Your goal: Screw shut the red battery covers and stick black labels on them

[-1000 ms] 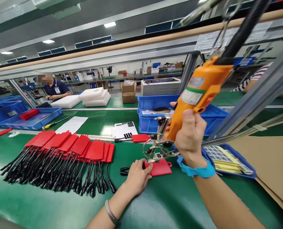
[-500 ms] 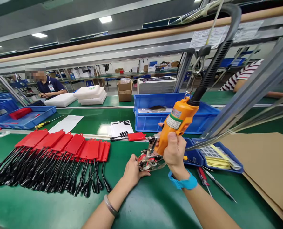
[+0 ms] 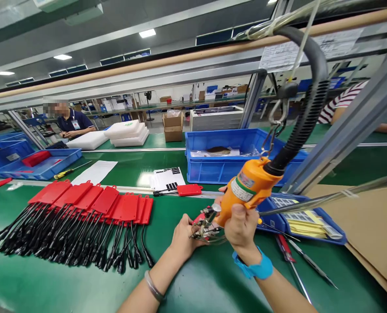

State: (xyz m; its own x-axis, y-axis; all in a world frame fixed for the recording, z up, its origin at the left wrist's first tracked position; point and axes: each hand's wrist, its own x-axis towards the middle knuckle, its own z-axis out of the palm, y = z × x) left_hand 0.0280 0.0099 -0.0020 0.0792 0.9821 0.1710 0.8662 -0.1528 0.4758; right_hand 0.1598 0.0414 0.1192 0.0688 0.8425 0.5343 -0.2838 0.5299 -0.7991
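My right hand (image 3: 242, 226) is wrapped round an orange electric screwdriver (image 3: 240, 189), which hangs from a hook and a thick black cable. The tool leans down to the left, with a metal nozzle and clear tubing at its lower end. Under that nozzle my left hand (image 3: 183, 237) has its fingers closed on a red plastic case (image 3: 199, 217), mostly hidden by the nozzle and tubes. Left of my hands, several red cases (image 3: 105, 200) lie overlapping in a row, black cables toward me. Another red case (image 3: 189, 189) rests beyond my hands, beside printed sheets (image 3: 167, 178).
Behind the tool stands a large blue bin (image 3: 219, 169). To the right are a blue tray (image 3: 310, 219) of labels, a red-handled screwdriver (image 3: 286, 248), tweezers (image 3: 313, 263) and cardboard (image 3: 372, 234). A co-worker (image 3: 71, 121) sits across at the far left.
The electric screwdriver has come lower and tilted further over, its nozzle now covering more of the red case. My left hand keeps its hold. The whole view has shifted slightly.
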